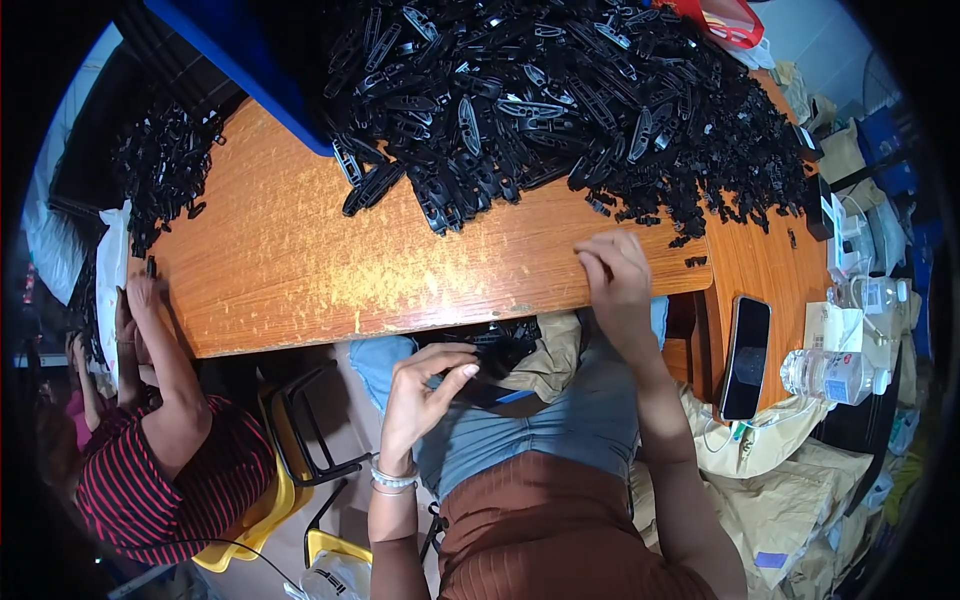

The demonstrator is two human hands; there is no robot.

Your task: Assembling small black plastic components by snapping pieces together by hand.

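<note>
My left hand [424,393], with bracelets at its wrist, is above my lap, just off the table's front edge. Its thumb and fingers are closed around something dark that I cannot make out. Beside its fingertips, black plastic parts [510,338] lie in a brown paper bag [553,360] at my lap. Over the front edge of the table, my right hand [620,268] is pinched closed; whatever its fingertips may hold is too small to tell. Beyond it spreads a big heap of black plastic clips [530,110], with smaller black pieces [735,175] at its right side.
The wooden table [290,240] has a worn top. A blue bin [240,60] stands at the far left. On the right are a phone [746,357], a water bottle [830,374] and paper bags [770,510]. A co-worker in a striped shirt [190,485] sits at left.
</note>
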